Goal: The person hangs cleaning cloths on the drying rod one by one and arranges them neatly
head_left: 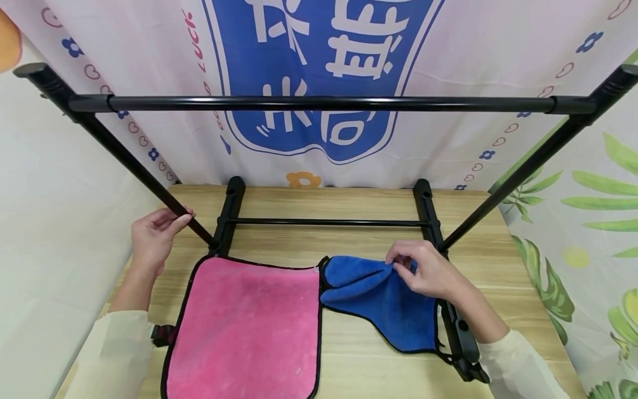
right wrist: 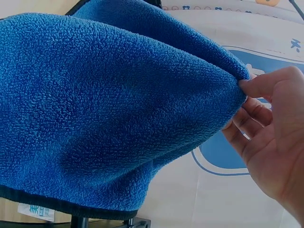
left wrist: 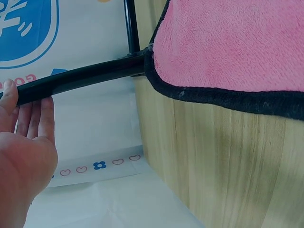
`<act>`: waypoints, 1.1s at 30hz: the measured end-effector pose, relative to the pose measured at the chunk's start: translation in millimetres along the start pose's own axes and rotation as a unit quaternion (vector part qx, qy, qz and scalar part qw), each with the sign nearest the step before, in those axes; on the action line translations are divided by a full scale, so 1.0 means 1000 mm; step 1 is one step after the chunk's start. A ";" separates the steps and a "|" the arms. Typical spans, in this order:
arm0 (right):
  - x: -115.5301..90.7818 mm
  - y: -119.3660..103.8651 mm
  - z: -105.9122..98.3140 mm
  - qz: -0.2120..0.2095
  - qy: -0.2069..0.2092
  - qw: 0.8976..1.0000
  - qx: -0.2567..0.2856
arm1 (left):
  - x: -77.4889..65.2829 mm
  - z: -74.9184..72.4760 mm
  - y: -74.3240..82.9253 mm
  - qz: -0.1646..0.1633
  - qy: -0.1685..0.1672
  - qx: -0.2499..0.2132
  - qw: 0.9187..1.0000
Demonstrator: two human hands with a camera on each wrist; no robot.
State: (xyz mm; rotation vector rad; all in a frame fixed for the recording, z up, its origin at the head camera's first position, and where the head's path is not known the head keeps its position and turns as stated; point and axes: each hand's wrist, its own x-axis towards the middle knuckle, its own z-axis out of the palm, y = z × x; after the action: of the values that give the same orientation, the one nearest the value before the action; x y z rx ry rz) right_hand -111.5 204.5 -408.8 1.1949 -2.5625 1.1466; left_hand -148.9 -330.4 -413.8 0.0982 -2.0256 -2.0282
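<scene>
In the head view, my left hand point(head_left: 155, 235) holds the left slanted post of a black rack point(head_left: 329, 103), thumb on one side and fingers on the other. The left wrist view shows the same left hand point(left wrist: 28, 147) on the black post point(left wrist: 90, 76). A blue towel point(head_left: 399, 310) with black edging is pinched near its upper edge between the thumb and fingers of my right hand point(head_left: 423, 269). Up close, the blue towel point(right wrist: 114, 99) bunches into folds towards the right hand point(right wrist: 275, 118). Left of it, a pink towel point(head_left: 254, 327) with black edging spreads flat.
The rack's two black feet point(head_left: 231, 213) stand on a wood-grain table point(head_left: 319, 199), joined by a thin lower bar point(head_left: 329, 222). A printed cloth point(head_left: 174, 33) hangs behind. A black strap piece point(head_left: 162, 335) sticks out by the left sleeve. A white label point(right wrist: 35, 211) shows below the blue towel.
</scene>
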 end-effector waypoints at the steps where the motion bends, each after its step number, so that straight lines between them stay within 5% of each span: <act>1: 0.000 0.000 0.000 -0.001 0.001 1.000 -0.001 | 0.000 0.000 0.000 0.001 0.000 -0.002 1.000; 33: 0.012 -0.009 -0.013 -0.042 0.041 0.998 -0.010 | 0.001 -0.002 -0.002 0.004 -0.005 0.000 1.000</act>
State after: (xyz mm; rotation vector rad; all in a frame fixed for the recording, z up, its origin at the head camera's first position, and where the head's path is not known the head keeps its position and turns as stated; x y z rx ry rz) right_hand -116.4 202.6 -389.8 1.2124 -2.4336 1.1258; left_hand -149.9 -332.8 -416.0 0.0805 -2.0290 -2.0265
